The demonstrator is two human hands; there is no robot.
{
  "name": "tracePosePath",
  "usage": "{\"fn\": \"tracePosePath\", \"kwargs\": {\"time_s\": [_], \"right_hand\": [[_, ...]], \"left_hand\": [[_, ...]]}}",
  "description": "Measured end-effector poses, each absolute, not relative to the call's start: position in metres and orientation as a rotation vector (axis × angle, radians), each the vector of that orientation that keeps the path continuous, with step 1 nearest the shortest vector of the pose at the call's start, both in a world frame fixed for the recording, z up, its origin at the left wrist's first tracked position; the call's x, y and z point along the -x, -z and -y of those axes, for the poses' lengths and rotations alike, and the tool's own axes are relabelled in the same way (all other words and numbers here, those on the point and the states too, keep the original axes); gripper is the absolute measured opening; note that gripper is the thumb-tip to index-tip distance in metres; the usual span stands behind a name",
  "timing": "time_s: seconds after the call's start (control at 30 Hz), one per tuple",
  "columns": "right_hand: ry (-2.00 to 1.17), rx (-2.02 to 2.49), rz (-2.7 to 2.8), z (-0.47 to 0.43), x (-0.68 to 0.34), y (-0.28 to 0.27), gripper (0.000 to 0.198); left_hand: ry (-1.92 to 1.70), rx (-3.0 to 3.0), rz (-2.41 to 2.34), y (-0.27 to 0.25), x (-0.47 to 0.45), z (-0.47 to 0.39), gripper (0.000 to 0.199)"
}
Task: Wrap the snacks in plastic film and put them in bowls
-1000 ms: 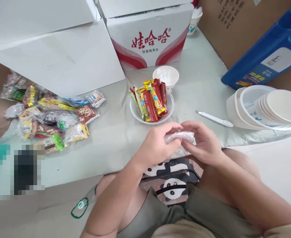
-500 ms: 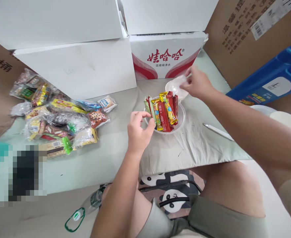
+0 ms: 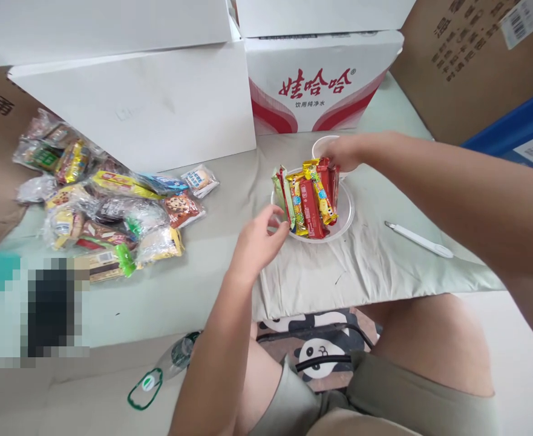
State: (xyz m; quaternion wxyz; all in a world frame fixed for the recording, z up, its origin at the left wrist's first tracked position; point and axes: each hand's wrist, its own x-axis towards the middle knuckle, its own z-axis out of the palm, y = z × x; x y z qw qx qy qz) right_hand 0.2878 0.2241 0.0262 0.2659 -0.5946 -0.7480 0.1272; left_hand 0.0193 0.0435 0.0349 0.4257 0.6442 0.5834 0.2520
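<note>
Snack packets in red, yellow and green wrappers stand packed upright in a clear round plastic bowl. My left hand is at the bowl's left rim, its thumb and index finger curved with a gap between them. It seems to hold nothing. Behind the packets, my right hand points downward beside the red wrappers at the bowl's back right. Its fingertips are mostly hidden, so any hold on a packet cannot be made out. A small white bowl stands just behind, partly covered by that hand.
Several wrapped snacks lie heaped on the left. A white utility knife rests on the right. White cartons and a red-and-white printed carton wall off the back. A blue container stands far right.
My right hand has moved from the white bowl's right side down and left to the back of the packets. My left hand stays by the clear bowl's left rim. The view has shifted slightly.
</note>
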Motion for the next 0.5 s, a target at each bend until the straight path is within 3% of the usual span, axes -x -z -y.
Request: {"fn": "tracePosePath", "kwargs": {"time_s": [0.1,0.23,0.37,0.43,0.5], "right_hand": [[-0.31,1.818,2.062,-0.201,-0.29,-0.057,0.014],[-0.066,1.827,1.871,-0.141,-0.287,-0.091,0.013],[-0.2,1.487,1.987,-0.085,-0.255,-0.099,0.055],[-0.326,1.188,2.234,-0.075,-0.22,-0.101,0.056],[-0.389,0.965,2.452,-0.08,-0.175,-0.103,0.046]], "left_hand": [[-0.599,-1.651,-1.437,-0.036,-0.017,-0.042,0.015],[-0.688,-1.648,-1.417,-0.038,-0.015,-0.041,0.011],[-0.877,-1.5,-1.422,-0.037,-0.005,-0.046,0.009],[-1.031,-1.403,-1.456,-0.036,0.001,-0.048,0.004],[-1.33,-1.27,-1.496,-0.037,0.008,-0.05,0.002]]}}
